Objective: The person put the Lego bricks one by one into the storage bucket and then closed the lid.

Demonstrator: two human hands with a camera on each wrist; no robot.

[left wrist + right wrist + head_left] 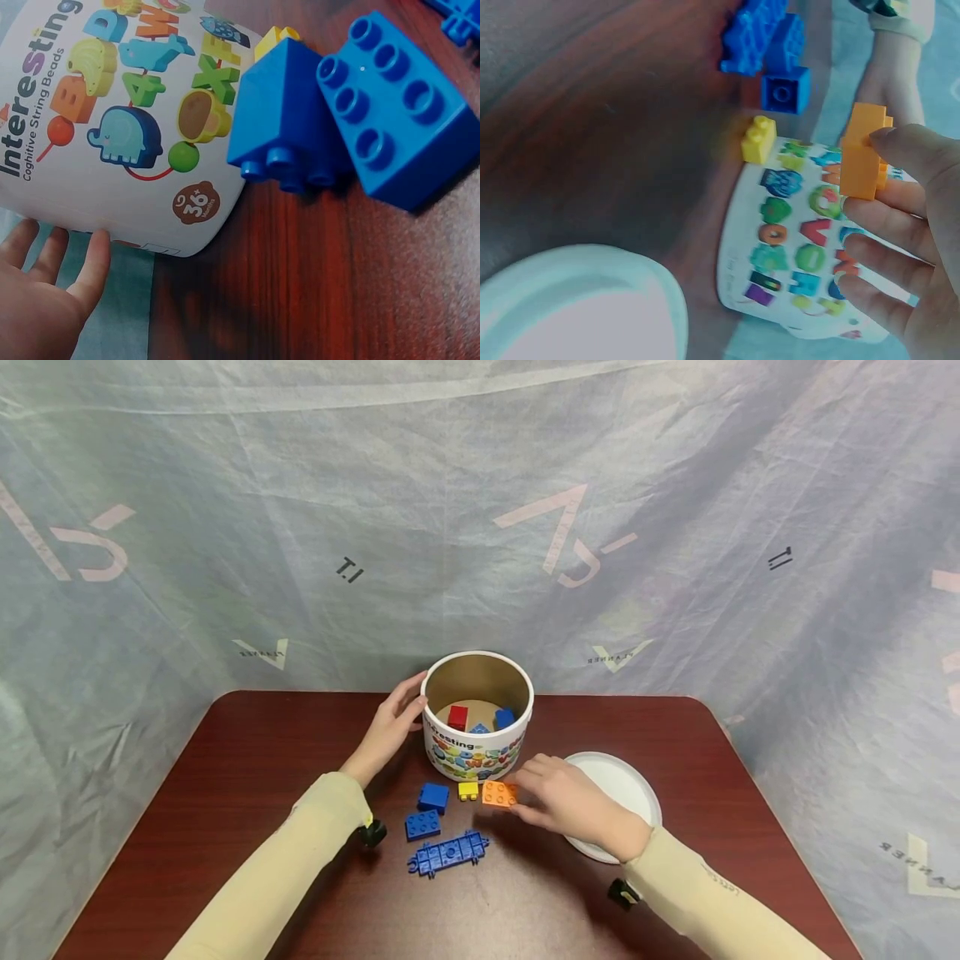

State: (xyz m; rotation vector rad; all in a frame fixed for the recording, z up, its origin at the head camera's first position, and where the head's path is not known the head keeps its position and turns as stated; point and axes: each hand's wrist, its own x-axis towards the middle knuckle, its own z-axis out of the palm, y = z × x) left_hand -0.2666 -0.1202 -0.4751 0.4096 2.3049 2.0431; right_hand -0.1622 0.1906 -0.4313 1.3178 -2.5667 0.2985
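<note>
A round white bucket [480, 747] with printed letters and animals stands on the table. My left hand [393, 718] rests against its left side near the rim, fingers fairly straight. Inside lie a red block [457, 717] and a few blue ones. Just in front of the bucket, my right hand [566, 802] pinches an orange toy brick [862, 154] between thumb and fingers. A small yellow brick [468, 791] sits to the left of it. Farther left are two blue bricks, one [433, 797] behind the other [423, 826].
A flat blue base piece [448, 853] with hooked ends lies in front of the bricks. The white lid [645, 793] lies on the right, partly under the right forearm. Behind the dark red table [262, 760] hangs a grey cloth [420, 527].
</note>
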